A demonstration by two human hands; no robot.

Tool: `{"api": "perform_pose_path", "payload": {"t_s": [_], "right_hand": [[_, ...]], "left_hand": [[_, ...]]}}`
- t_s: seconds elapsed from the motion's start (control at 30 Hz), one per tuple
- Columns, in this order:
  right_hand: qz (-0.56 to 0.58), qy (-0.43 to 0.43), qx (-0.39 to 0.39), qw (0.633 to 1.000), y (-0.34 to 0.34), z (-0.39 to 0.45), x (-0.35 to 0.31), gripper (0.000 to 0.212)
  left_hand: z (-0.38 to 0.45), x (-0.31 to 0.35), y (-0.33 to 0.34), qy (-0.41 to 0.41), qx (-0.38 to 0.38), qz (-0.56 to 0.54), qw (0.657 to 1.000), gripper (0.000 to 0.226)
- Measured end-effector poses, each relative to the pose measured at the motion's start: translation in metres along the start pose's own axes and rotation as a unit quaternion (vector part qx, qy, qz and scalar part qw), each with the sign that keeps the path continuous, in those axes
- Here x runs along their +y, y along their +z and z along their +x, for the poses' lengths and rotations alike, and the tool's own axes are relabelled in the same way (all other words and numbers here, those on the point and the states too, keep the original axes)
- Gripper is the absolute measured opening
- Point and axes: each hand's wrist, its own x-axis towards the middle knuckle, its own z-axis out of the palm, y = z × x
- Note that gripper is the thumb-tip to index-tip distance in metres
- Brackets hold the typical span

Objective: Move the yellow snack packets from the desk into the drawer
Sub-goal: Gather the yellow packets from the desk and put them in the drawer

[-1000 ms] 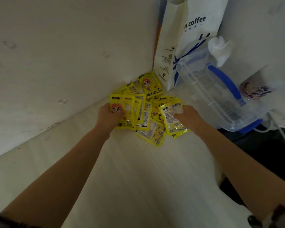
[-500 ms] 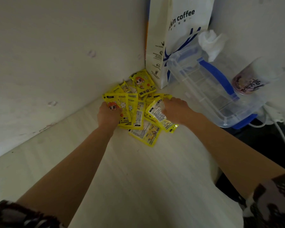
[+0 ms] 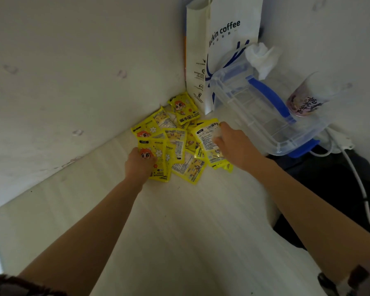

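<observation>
From the head camera, the yellow packets [image 3: 175, 144] lie heaped in the corner of the bench [image 3: 179, 231], against the wall and just beside a white coffee bag [image 3: 222, 50]. The left hand [image 3: 138, 165] rests on the near-left packet with its fingers curled over the edge, much as it did a second ago. The right hand [image 3: 233, 144] has changed more: half a second back it was pressed low into the heap, and now it has come up a little, pinching one packet [image 3: 207, 142] that stands tilted off the others. Whether it holds a second packet underneath is hard to tell, since the hand covers that spot. A clear plastic box [image 3: 265, 116] sits just right of the heap. No drawer is in view, so gathering has only begun and every packet is still on the bench.
</observation>
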Motion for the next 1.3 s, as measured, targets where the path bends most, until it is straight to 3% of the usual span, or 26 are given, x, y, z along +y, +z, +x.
{"api": "perform_pose_path", "payload": {"t_s": [0.2,0.63,0.87,1.1,1.23,1.3], "right_hand": [[0.210,0.101,0.050,0.971,0.016,-0.053,-0.021,0.029],[0.395,0.293,0.064,0.868,0.080,-0.206,-0.040,0.027],[0.415,0.350,0.099,0.834,0.133,-0.283,-0.055,0.022],[0.411,0.398,0.190,0.798,0.168,-0.356,-0.104,0.020],[0.438,0.415,0.236,0.762,0.178,-0.397,-0.124,0.021],[0.448,0.423,0.258,0.744,0.179,-0.416,-0.131,0.010]], "left_hand": [[-0.047,-0.024,0.002,-0.041,-0.026,-0.044,0.998,0.027],[-0.168,-0.081,-0.012,-0.065,-0.094,-0.169,0.979,0.013],[-0.207,-0.131,-0.037,-0.059,-0.130,-0.167,0.976,0.011],[-0.232,-0.173,-0.073,-0.008,-0.208,-0.129,0.970,0.016],[-0.259,-0.180,-0.090,0.025,-0.244,-0.114,0.963,0.015],[-0.275,-0.181,-0.093,0.045,-0.260,-0.102,0.959,0.016]]}}
